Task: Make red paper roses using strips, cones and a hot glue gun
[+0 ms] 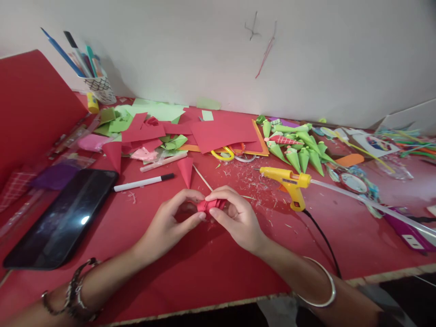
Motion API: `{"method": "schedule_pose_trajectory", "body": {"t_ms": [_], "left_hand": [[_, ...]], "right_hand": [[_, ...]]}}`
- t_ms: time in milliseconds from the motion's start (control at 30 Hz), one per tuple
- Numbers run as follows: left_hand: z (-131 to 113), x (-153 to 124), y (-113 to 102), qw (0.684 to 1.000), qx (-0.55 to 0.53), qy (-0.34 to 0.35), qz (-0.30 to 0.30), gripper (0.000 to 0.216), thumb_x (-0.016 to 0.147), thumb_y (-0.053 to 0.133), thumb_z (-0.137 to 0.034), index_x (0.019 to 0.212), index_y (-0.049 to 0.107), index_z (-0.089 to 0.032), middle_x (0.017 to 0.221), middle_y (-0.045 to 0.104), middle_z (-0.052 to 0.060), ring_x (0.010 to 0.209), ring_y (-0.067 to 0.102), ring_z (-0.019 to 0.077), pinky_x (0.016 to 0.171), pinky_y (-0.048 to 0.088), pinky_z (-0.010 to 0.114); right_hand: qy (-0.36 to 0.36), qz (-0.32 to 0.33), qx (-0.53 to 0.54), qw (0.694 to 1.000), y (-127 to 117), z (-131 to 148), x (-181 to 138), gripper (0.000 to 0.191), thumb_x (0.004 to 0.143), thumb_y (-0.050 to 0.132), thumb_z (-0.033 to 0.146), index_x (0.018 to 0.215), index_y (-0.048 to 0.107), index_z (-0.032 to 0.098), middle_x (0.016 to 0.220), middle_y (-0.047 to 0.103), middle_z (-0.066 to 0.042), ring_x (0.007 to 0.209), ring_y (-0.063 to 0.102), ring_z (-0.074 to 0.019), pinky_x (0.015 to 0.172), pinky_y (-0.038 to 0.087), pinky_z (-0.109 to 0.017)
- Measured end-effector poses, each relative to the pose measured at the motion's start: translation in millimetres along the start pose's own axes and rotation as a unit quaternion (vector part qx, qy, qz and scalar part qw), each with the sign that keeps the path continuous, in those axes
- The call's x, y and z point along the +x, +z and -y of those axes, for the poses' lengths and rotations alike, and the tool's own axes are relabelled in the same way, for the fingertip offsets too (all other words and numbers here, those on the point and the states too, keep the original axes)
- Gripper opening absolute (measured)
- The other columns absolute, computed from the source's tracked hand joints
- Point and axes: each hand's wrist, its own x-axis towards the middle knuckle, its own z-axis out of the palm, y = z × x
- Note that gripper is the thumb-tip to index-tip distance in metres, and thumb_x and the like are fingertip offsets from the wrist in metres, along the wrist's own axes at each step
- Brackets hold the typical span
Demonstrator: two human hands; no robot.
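Note:
Between my two hands is a small rolled piece of red paper (206, 206), held just above the red tabletop. My left hand (177, 213) pinches its left end between thumb and fingers. On the other end, my right hand (238, 215) closes with its thumb in front and fingers over the top. A thin pale stick (202, 178) lies just beyond my fingers, its near end by the right hand. Past it stands a red paper cone (185, 171), point toward me. The yellow glue gun (288, 181) rests to the right of my hands.
A black phone (64, 218) and a white marker (143, 182) lie at left. Behind are red paper sheets (225, 134), green scraps and several green paper cones (303, 156). A pen cup (100, 88) stands by the wall. The glue gun's cable (323, 240) runs over the front edge.

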Motion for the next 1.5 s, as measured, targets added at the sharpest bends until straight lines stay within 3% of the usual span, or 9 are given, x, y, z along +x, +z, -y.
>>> {"method": "schedule_pose_trajectory", "body": {"t_ms": [333,467,633,767,967,1100,1300,1400,1500], "left_hand": [[-5,2,-2,0.998,0.053,-0.015,0.0,0.016,0.081,0.05,-0.028,0.095,0.048,-0.019,0.087,0.056,0.002,0.079,0.057,0.0126,0.073,0.048,0.026],[1,11,-16,0.985,0.159,-0.022,-0.055,0.02,0.083,0.044,-0.033,0.098,0.045,-0.019,0.092,0.056,0.004,0.078,0.057,0.0145,0.07,0.048,0.029],[12,31,-35,0.904,0.419,-0.03,-0.079,0.04,0.078,0.047,-0.043,0.109,0.043,-0.017,0.107,0.053,0.009,0.09,0.056,0.0232,0.068,0.047,0.035],[15,49,-37,0.825,0.557,0.008,-0.094,0.048,0.081,0.043,-0.044,0.12,0.039,-0.016,0.115,0.051,0.012,0.106,0.049,0.0284,0.076,0.044,0.037],[20,73,-37,0.786,0.614,-0.008,-0.079,0.048,0.078,0.047,-0.045,0.112,0.049,-0.01,0.104,0.056,0.014,0.101,0.05,0.0305,0.083,0.04,0.04],[19,73,-39,0.785,0.618,0.014,-0.037,0.046,0.078,0.05,-0.036,0.115,0.047,-0.009,0.107,0.054,0.017,0.1,0.05,0.0332,0.082,0.04,0.044],[21,65,-46,0.817,0.565,0.105,0.052,0.032,0.079,0.049,-0.023,0.11,0.049,-0.014,0.113,0.05,0.011,0.104,0.047,0.024,0.089,0.038,0.035],[25,60,-48,0.853,0.495,0.15,0.068,0.029,0.078,0.047,-0.017,0.107,0.049,-0.016,0.11,0.048,0.01,0.107,0.044,0.023,0.092,0.037,0.036],[25,55,-47,0.878,0.452,0.143,0.066,0.033,0.077,0.046,-0.015,0.11,0.048,-0.017,0.113,0.046,0.011,0.11,0.042,0.0232,0.093,0.036,0.038]], "right_hand": [[0.004,0.009,-0.017,1.0,-2,0,1,0.013,0.081,0.051,0.024,0.094,0.056,0.024,0.09,0.052,-0.002,0.084,0.054,-0.0123,0.069,0.049,-0.026],[-0.015,0.053,-0.119,0.991,-6,3,3,0.015,0.081,0.051,0.023,0.096,0.057,0.023,0.091,0.051,-0.002,0.083,0.054,-0.0122,0.073,0.047,-0.026],[-0.006,0.147,-0.267,0.952,-7,5,4,0.021,0.081,0.049,0.025,0.101,0.055,0.023,0.097,0.05,-0.003,0.085,0.054,-0.0132,0.078,0.044,-0.027],[0.004,0.17,-0.318,0.933,-6,6,4,0.029,0.081,0.048,0.031,0.11,0.049,0.024,0.103,0.05,-0.004,0.088,0.054,-0.0155,0.076,0.045,-0.028],[0.016,0.162,-0.314,0.935,-8,8,4,0.057,0.074,0.056,0.042,0.123,0.034,0.024,0.112,0.048,-0.005,0.097,0.051,-0.0197,0.078,0.045,-0.032],[0.016,0.116,-0.309,0.944,-12,9,5,0.053,0.075,0.054,0.039,0.122,0.034,0.023,0.108,0.049,-0.006,0.085,0.052,-0.0167,0.073,0.045,-0.03],[0.011,0.043,-0.338,0.94,-34,27,6,0.027,0.081,0.046,0.027,0.107,0.046,0.021,0.093,0.052,-0.003,0.066,0.049,-0.0109,0.066,0.043,-0.026],[0.06,0.092,-0.358,0.927,-51,46,-3,0.016,0.084,0.043,0.027,0.096,0.052,0.022,0.087,0.055,-0.001,0.067,0.051,-0.0111,0.061,0.041,-0.024],[0.127,0.18,-0.379,0.899,-70,59,-18,0.019,0.083,0.045,0.03,0.1,0.053,0.025,0.093,0.058,-0.001,0.071,0.054,-0.0119,0.065,0.042,-0.025]]}}
